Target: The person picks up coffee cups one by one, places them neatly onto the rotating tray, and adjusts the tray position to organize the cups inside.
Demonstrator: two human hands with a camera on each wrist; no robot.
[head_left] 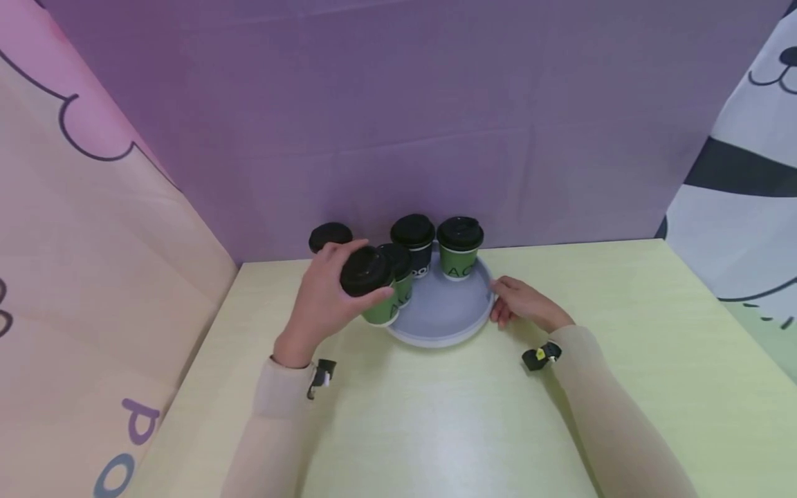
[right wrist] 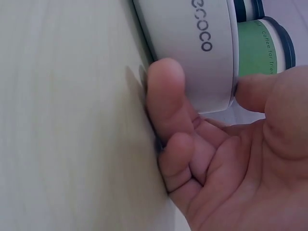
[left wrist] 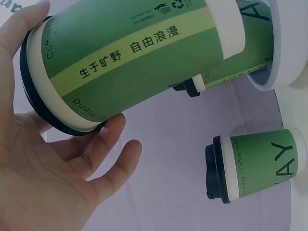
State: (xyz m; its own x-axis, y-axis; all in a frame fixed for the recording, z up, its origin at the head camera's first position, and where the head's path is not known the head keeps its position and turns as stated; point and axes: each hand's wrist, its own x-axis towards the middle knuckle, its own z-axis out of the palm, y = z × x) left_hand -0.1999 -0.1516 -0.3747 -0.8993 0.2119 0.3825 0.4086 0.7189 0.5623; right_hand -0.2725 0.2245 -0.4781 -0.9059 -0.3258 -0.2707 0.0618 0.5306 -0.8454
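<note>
Left grip (head_left: pixel 324 297) around green cup (left wrist: pixel 137 60) near lid (head_left: pixel 365 271), right grip (head_left: pixel 523 304) on tray (head_left: pixel 438 315)

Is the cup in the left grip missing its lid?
No, a black lid covers the cup that the left grip holds.

We record the held cup (left wrist: pixel 137 57) as green with a yellow-green band and black lid (head_left: pixel 364 270). We note one dark cup (head_left: pixel 422 261) lettered white, a pale grey tray (head_left: pixel 442 315), a pale yellow desk (head_left: pixel 423 422) and purple backdrop (head_left: pixel 405 104).
</note>
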